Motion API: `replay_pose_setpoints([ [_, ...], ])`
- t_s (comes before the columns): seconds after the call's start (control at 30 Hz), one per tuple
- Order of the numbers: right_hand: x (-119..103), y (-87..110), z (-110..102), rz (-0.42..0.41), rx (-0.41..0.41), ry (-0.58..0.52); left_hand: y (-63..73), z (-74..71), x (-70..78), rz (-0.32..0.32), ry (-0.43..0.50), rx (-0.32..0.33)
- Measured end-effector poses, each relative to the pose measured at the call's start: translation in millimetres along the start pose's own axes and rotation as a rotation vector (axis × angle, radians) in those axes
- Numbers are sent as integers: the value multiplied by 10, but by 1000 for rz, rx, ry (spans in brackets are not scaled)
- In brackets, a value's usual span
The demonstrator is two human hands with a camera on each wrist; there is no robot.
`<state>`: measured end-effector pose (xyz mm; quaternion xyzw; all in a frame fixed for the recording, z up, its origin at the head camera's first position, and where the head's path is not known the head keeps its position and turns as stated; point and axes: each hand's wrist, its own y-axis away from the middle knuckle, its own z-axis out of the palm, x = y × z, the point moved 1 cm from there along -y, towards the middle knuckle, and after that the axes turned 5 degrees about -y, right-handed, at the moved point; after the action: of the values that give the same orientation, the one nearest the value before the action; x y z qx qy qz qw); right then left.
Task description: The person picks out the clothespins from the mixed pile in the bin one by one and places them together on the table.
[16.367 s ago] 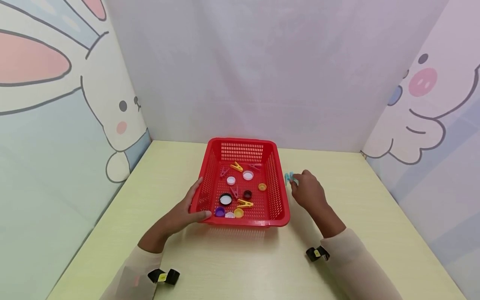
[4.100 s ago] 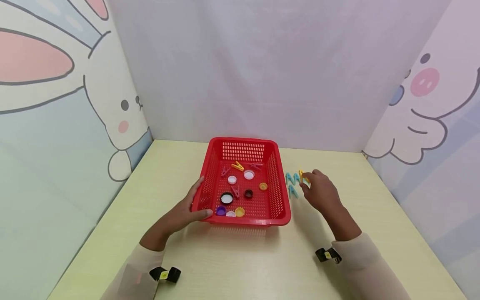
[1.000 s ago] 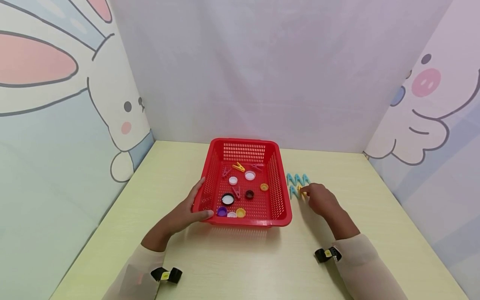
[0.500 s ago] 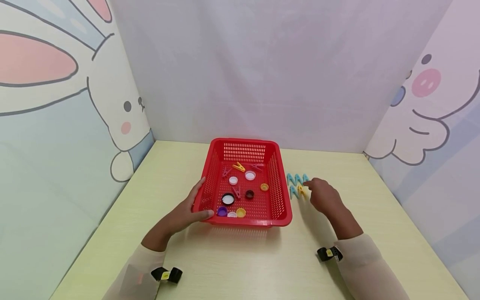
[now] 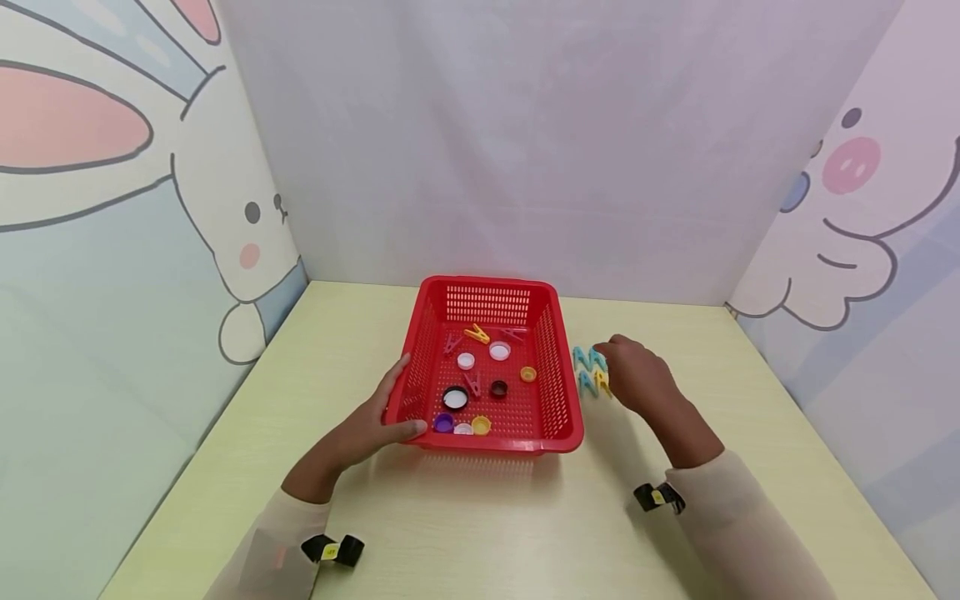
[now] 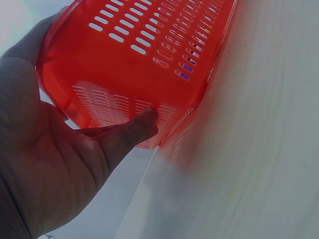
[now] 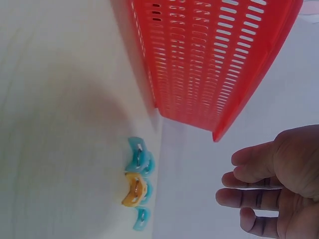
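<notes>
My left hand (image 5: 358,433) grips the front left corner of the red plastic basket (image 5: 483,446), thumb along the front rim and fingers on the left side. In the left wrist view, the thumb (image 6: 132,132) lies against the basket's outer wall. Right of the basket, teal clothespins (image 5: 587,384) and a yellow clothespin (image 5: 603,383) lie in two short rows on the table. My right hand (image 5: 637,375) is raised over the right end of the back row, hiding part of it. The right wrist view shows this hand (image 7: 269,184) with loosely bent fingers and nothing between them.
Inside the basket lie a yellow clothespin (image 5: 477,333), several pink clothespins (image 5: 473,383) and several bottle caps, among them a black-rimmed cap (image 5: 455,398) and a purple cap (image 5: 444,423). Walls with cartoon animals stand left and right, and a plain wall (image 5: 517,150) at the back.
My right hand has released the yellow clothespin in the front row, beside a teal one, and risen back over the back row. The left hand and basket stay put.
</notes>
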<state>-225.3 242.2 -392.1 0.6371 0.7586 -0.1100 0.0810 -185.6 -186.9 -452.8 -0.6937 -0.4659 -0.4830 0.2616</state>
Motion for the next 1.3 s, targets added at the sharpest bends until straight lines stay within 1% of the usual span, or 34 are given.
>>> replay_pose_setpoints([
  [0.3,-342,-163,-249,-79,3,67,-16,0,-20,3,-5,1],
  [0.43,-519,-274,-366,-93,-1,92,-14,-3,-29,5,-8,3],
  [0.57,-680,-406,-529,-110,3,109,-6,-4,-25,0,-10,5],
  [0.7,-808,-549,-682,-132,3,92,-6,-3,-25,0,-5,4],
  [0.87,-940,-724,-811,-112,-2,21,-16,6,-26,3,0,1],
  [0.97,-1019,-848,-841,-102,-4,-8,-6,8,-19,-1,-2,7],
  [1.1,-1143,-1015,-827,-95,-23,-34,8,11,-18,-4,0,7],
  [1.3,-1364,-1195,-730,-78,-87,-99,7,18,-21,3,8,2],
])
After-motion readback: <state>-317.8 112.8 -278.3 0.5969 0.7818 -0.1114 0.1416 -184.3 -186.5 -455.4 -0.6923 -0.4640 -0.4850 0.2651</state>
